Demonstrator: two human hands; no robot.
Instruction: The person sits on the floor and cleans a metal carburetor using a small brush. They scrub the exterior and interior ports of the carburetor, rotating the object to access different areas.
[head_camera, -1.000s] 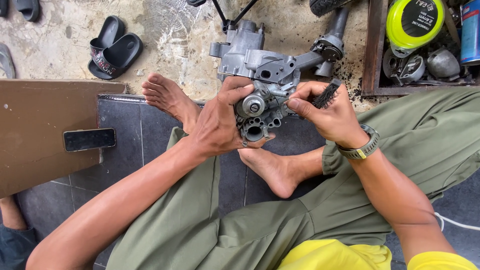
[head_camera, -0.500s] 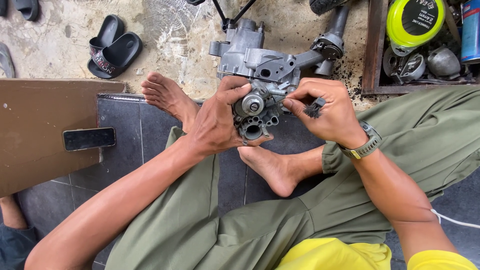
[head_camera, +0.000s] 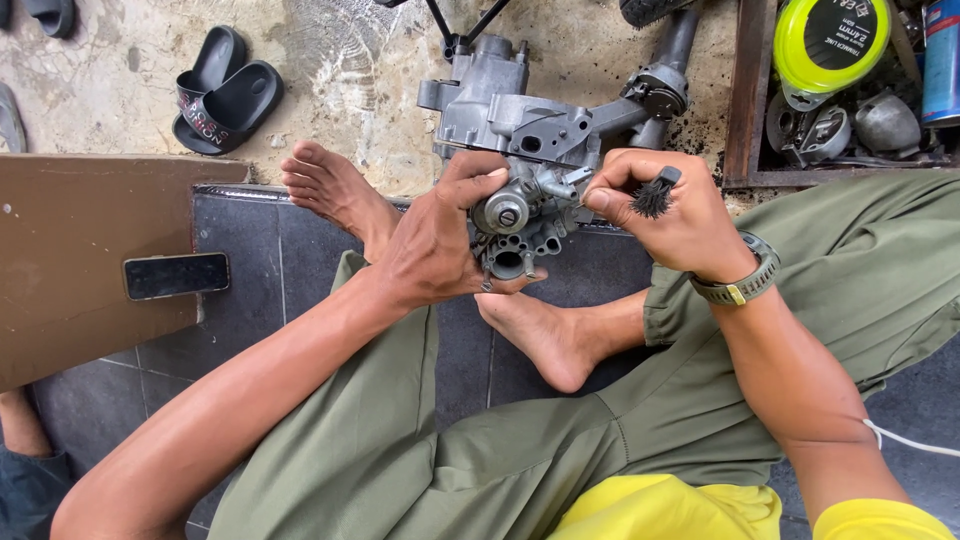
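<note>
Over crossed bare feet, left hand (head_camera: 432, 245) wrapped around small grey metal engine part (head_camera: 515, 225), right hand (head_camera: 672, 215) at 3 o'clock pinching black brush (head_camera: 655, 195). Could slip and drop onto toes if grip loosens. Could flick grit up from stiff bristles.

Dark tiled floor (head_camera: 250, 300) meets stained concrete (head_camera: 350, 80) (black sandals (head_camera: 225, 90) there), with a brown board (head_camera: 70, 250).

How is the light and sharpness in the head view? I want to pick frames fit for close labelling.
Head view: soft, even daylight, no hard shadows; the left hand, the right hand and the metal part are sharp, with no motion blur; the brush bristles read clearly; mild glare on the pale concrete floor; slight wide-angle stretch at the edges, on the forearms.
</note>
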